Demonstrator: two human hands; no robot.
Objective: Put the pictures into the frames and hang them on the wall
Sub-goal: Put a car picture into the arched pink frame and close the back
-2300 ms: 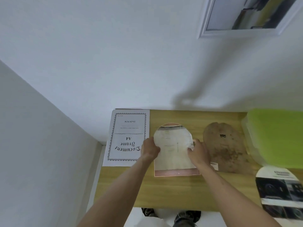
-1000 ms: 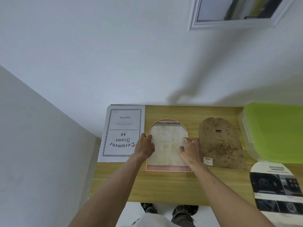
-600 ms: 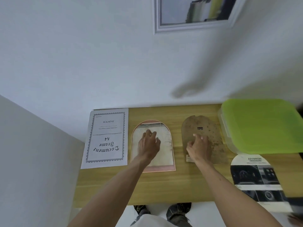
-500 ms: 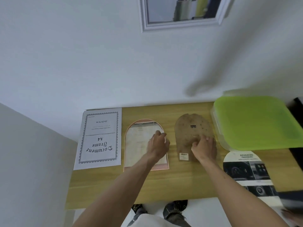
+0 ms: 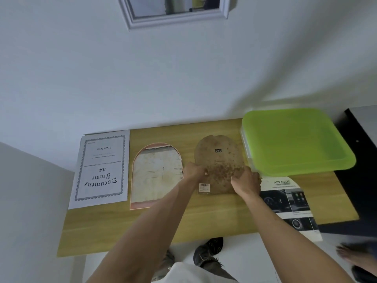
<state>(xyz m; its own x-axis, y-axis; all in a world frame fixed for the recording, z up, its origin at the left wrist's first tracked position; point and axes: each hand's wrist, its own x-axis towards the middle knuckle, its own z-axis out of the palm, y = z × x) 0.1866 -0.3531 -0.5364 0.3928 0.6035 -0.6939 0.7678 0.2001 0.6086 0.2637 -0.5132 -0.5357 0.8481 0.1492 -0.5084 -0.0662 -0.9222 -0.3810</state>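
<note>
An arched pink frame (image 5: 136,205) lies on the wooden table (image 5: 122,229) with a pale picture (image 5: 156,176) set in it. To its right lies the brown arched backing board (image 5: 218,158), with a barcode sticker near its bottom edge. My left hand (image 5: 193,173) grips the board's left edge. My right hand (image 5: 245,180) grips its lower right edge. A white rectangular frame (image 5: 177,17) hangs on the wall above.
A "Document Frame A4" sheet (image 5: 102,170) lies at the table's left. A green-lidded plastic box (image 5: 293,139) stands at the back right, with an arched car picture (image 5: 287,203) in front of it. A dark surface (image 5: 363,180) adjoins the table's right. Another person's foot (image 5: 353,254) is at lower right.
Both hands left the picture in the pink frame and moved right to the brown backing board, taking hold of its edges. The view shifted right.
</note>
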